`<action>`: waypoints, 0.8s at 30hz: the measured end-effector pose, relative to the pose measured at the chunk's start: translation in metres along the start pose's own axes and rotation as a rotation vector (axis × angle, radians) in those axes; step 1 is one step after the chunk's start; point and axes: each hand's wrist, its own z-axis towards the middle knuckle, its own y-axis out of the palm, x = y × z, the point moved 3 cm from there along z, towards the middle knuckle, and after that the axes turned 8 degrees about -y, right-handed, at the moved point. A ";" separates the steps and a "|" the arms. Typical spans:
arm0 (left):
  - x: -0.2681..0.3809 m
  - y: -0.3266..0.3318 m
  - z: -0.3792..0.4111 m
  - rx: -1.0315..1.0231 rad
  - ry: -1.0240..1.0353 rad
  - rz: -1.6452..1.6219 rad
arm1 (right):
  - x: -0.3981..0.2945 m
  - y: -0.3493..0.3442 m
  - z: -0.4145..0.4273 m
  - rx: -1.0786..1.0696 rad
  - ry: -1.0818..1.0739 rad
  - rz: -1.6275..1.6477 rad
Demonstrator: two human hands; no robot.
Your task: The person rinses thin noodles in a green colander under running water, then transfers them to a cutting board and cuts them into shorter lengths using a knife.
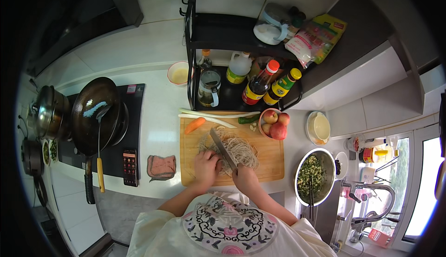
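Observation:
My right hand (245,177) grips the handle of a kitchen knife (223,149), whose blade lies across a heap of thin noodles (243,152). On the heap's left side rests my left hand (207,166), fingers curled down on the noodles; whether it pinches any is hidden. Under them is a wooden cutting board (275,163). Along its far edge lie a carrot (195,126), scallion stalks (212,119), a green pepper (248,119) and some garlic cloves (253,126).
A bowl of peaches (278,130) touches the board's far right corner. To the right stands a steel bowl of chopped filling (312,177) with chopsticks. Left are a folded cloth (161,167), a phone (130,168) and a wok (94,117) with a ladle. A black rack (223,44) holds bottles behind.

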 end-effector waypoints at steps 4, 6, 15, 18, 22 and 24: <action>-0.010 0.010 0.000 0.007 -0.062 -0.037 | 0.005 0.010 0.004 -0.129 0.049 -0.058; -0.013 0.011 0.002 -0.002 -0.092 -0.069 | 0.003 0.011 0.005 -0.151 0.050 -0.065; -0.016 0.015 0.001 -0.006 -0.154 -0.084 | 0.010 0.021 0.004 -0.087 0.068 -0.068; -0.018 0.014 0.003 -0.018 -0.193 -0.154 | 0.013 0.020 0.005 -0.092 0.070 -0.057; -0.021 0.007 0.005 -0.104 -0.342 -0.203 | 0.020 0.011 0.010 -0.083 0.026 0.005; -0.023 0.000 0.005 -0.172 -0.362 -0.195 | 0.017 0.002 0.008 -0.065 -0.005 0.050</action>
